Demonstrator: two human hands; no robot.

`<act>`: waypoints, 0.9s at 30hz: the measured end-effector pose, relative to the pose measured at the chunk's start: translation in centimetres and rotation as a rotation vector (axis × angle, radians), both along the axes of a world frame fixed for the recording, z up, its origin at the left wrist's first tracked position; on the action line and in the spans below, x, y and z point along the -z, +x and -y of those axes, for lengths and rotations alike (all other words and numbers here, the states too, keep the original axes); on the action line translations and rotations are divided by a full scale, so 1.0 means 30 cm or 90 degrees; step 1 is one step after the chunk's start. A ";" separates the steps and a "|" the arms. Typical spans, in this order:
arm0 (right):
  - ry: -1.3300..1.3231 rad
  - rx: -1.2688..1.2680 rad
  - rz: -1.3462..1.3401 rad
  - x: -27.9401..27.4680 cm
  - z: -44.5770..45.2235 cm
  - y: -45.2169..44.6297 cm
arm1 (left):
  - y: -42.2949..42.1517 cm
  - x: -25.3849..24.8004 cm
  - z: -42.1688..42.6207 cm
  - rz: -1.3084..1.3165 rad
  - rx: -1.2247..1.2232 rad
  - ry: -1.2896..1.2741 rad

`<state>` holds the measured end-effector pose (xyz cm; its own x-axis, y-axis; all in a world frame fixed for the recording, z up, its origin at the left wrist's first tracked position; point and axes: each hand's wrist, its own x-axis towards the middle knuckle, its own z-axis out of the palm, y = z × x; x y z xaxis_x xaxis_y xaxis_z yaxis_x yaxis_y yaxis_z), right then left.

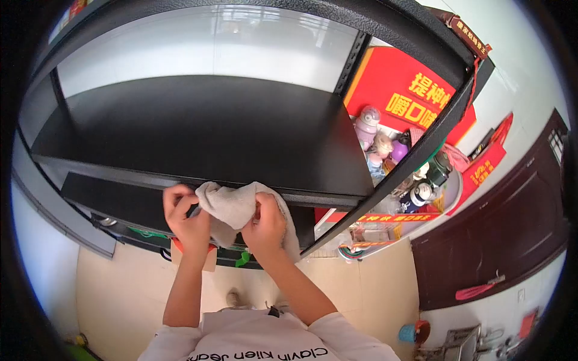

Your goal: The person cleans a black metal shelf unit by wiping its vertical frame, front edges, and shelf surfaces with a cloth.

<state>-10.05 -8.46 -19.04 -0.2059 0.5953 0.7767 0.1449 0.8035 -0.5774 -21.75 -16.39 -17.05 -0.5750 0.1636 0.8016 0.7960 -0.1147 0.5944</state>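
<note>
A light grey cloth (232,204) hangs bunched between my two hands, just in front of the black shelf's (205,132) front edge. My left hand (186,219) pinches the cloth's left end, fingers curled. Closed around the cloth's right part is my right hand (265,224), with a length of it draping down past the wrist. The upper shelf surface behind the cloth is dark and smooth. A lower black shelf (120,201) shows beneath, partly hidden by my hands and the cloth.
At right, past the black rack post (397,186), stands a red display box (409,84) with bottles, among them a purple-capped one (367,126). A brown door (490,222) is farther right. Below the shelves lies beige floor (355,289); a blue bucket (407,333) stands at lower right.
</note>
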 end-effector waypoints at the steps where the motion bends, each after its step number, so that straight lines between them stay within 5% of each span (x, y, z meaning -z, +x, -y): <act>1: 0.004 0.010 -0.032 0.001 0.009 -0.024 | -0.020 -0.004 0.009 -0.025 -0.001 -0.018; 6: 0.020 0.124 -0.046 -0.029 -0.021 0.093 | 0.082 0.030 -0.060 0.036 0.114 -0.028; 9: 0.032 0.214 -0.128 0.010 -0.134 0.249 | 0.182 0.025 -0.146 -0.134 0.169 -0.039; 11: -0.185 0.169 -0.176 0.002 -0.165 0.364 | 0.254 0.019 -0.177 -0.139 0.231 -0.070; 14: -0.256 0.117 -0.253 -0.018 -0.162 0.359 | 0.279 0.013 -0.200 -0.103 0.222 -0.060; 21: -0.112 0.089 -0.120 0.046 -0.071 0.128 | 0.084 0.073 -0.102 -0.036 0.057 -0.092; 27: 0.035 0.068 -0.105 0.030 -0.116 0.150 | 0.194 0.021 -0.119 0.133 0.060 -0.086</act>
<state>-5.54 -4.99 -19.93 -0.0111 0.5621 0.8270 0.1382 0.8200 -0.5554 -15.93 -12.83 -17.67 -0.7031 0.3216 0.6342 0.6435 -0.0919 0.7599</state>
